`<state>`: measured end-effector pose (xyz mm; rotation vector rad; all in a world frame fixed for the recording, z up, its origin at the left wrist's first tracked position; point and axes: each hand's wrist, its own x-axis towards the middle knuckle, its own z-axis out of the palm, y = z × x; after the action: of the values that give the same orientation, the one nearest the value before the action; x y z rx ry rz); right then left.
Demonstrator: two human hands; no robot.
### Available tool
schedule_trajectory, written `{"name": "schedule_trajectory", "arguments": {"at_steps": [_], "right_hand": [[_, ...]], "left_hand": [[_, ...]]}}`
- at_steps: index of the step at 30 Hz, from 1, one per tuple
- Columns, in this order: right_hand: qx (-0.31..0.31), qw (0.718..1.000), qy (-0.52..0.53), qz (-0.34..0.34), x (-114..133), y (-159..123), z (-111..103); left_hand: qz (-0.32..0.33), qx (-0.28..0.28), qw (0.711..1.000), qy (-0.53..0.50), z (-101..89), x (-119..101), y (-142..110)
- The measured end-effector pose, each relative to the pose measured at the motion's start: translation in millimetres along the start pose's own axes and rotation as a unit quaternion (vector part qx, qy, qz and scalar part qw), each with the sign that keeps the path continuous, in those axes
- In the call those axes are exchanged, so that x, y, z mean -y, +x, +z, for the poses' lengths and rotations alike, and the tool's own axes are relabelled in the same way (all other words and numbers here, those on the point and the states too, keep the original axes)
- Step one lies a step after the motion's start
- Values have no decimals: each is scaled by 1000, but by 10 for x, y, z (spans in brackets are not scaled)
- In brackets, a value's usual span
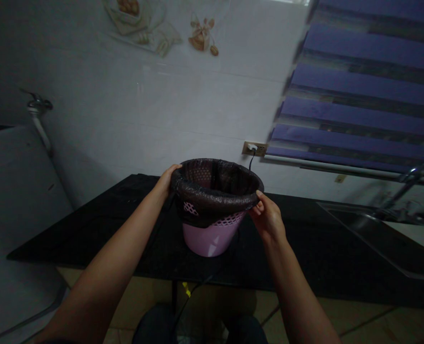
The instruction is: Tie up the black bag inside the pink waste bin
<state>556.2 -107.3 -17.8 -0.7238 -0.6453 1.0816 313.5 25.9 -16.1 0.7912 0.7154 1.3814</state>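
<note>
The bin (209, 241) stands between my left hand (168, 180) and right hand (268, 217), a bag (215, 197) folded over its top; both hands grip it at opposite sides. I judge I'm fitting the bag, which next calls for even smoothing downward. Below my hands is the counter (298, 243).

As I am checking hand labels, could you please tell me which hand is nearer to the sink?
Right. The right hand holds the bin on the side toward the sink; the left hand holds the opposite side, farther from it.
</note>
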Motion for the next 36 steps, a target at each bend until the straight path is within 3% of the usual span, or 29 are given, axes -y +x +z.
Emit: {"name": "schedule_trajectory", "arguments": {"at_steps": [18,36], "right_hand": [[1,1000,-8,-1,3,-30,1],[38,995,-41,77,91,-45,-153]], "left_hand": [[-12,-15,1000,12,0,-3,12],[-28,-23,999,32,38,-49,-33]]}}
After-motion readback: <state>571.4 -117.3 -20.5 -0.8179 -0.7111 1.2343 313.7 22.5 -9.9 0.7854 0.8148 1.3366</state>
